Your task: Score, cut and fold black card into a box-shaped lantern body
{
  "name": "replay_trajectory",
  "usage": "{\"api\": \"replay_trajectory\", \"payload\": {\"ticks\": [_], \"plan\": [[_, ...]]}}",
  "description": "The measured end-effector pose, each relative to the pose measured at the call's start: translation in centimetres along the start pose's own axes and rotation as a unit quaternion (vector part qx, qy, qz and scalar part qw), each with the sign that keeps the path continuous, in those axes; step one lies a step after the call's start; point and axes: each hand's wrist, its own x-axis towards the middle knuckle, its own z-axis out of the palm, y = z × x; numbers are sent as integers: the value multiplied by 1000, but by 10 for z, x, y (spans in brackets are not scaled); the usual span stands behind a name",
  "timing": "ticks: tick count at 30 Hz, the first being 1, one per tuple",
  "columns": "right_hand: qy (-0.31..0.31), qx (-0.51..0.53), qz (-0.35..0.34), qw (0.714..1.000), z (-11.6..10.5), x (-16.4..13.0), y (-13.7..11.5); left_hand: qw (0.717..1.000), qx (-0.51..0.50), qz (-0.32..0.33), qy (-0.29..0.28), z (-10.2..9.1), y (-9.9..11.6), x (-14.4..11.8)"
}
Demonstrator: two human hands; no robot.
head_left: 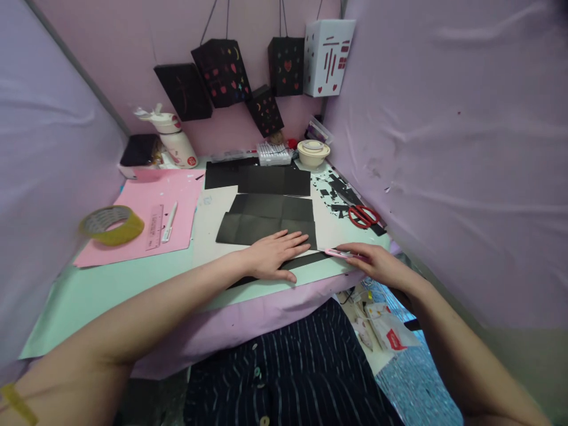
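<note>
My left hand (pixel 276 254) lies flat with fingers spread on the lower edge of a creased black paper sheet (pixel 261 220). A narrow black paper strip (pixel 306 260) runs under that hand along the table's front. At the sheet's right corner, my right hand (pixel 371 260) is closed around a pink craft knife (pixel 339 253). The knife's tip end points left, close to the paper's corner. Farther back lie more black paper pieces (pixel 273 179), one overlapping another.
Red-handled scissors (pixel 362 216) rest among black scraps at right. On the left, pink paper (pixel 128 198) bears a ruler (pixel 155 228), a white pen-like tool (pixel 169 222) and a tape roll (pixel 113 225). A white bottle (pixel 177 142) and cream bowl (pixel 313 154) stand behind; black lanterns (pixel 224 74) hang above.
</note>
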Motion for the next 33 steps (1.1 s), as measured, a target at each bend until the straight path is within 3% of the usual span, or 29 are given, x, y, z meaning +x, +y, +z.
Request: {"api": "replay_trajectory", "payload": {"ticks": [9,18,33], "plan": [[9,-33,-46,998,5,-1,2,1000,-12,-8,8,2,1,0],[21,-12,-21,999,9,-9,-2,1000,-8,-1,6,3,-1,0],[38,-39,-22,998,20,-10,-30,999,-21,3,25,6,-2,-2]]}}
